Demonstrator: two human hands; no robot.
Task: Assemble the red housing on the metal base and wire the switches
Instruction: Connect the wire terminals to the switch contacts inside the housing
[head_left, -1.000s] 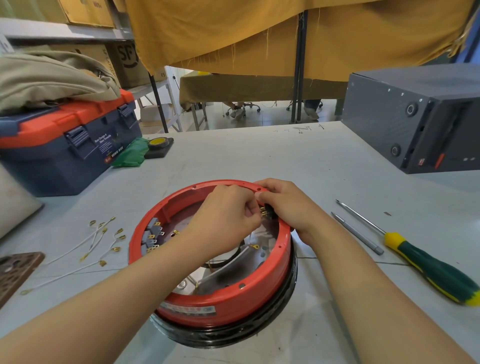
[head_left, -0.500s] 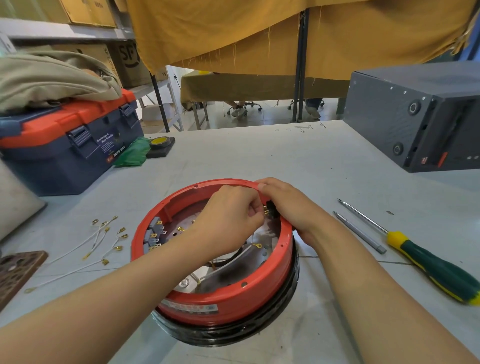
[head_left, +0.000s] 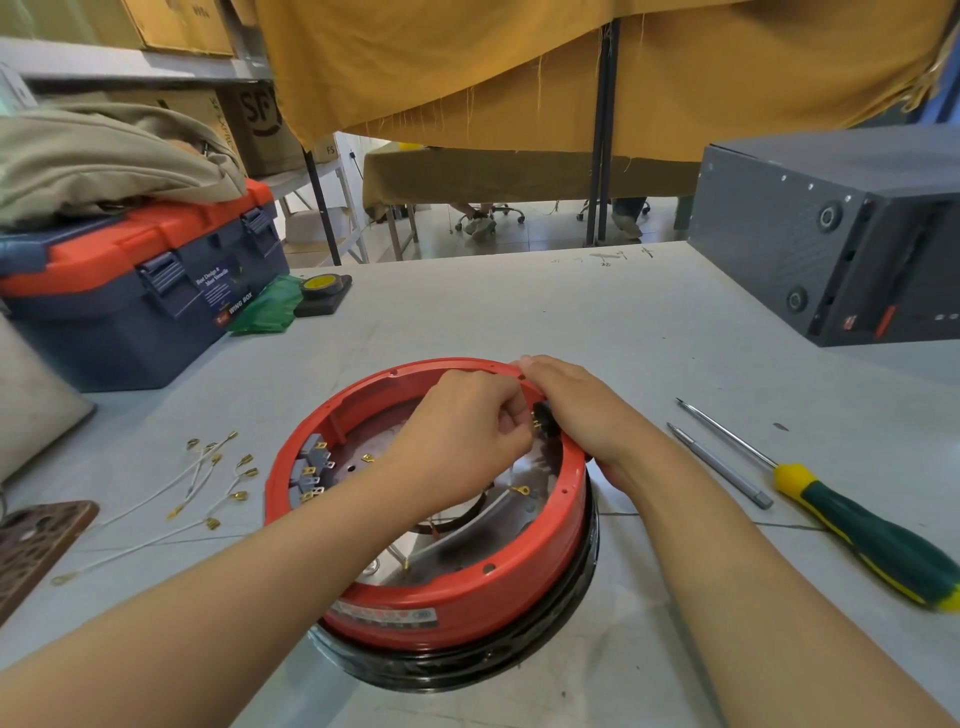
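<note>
The red housing (head_left: 467, 582), a round ring, sits on the metal base (head_left: 457, 670) with its black rim showing below. Grey switches (head_left: 310, 467) with brass tabs line its inner left wall. A small black switch (head_left: 544, 415) sits at the far right of the inner wall. My left hand (head_left: 467, 431) reaches inside the ring with its fingertips pinched on a brass wire terminal at that black switch. My right hand (head_left: 571, 410) grips the housing's rim and outer wall there. A loose brass terminal (head_left: 519, 490) lies inside.
Several white wires with brass terminals (head_left: 208, 483) lie left of the housing. A green-handled screwdriver (head_left: 852, 525) and a slim grey tool (head_left: 719, 465) lie to the right. A blue and red toolbox (head_left: 140, 296) stands at the back left, a dark grey case (head_left: 831, 223) at the back right.
Both hands stay at the black switch on the far right wall. My left fingers have shifted slightly at the terminal; the view has drifted a little.
</note>
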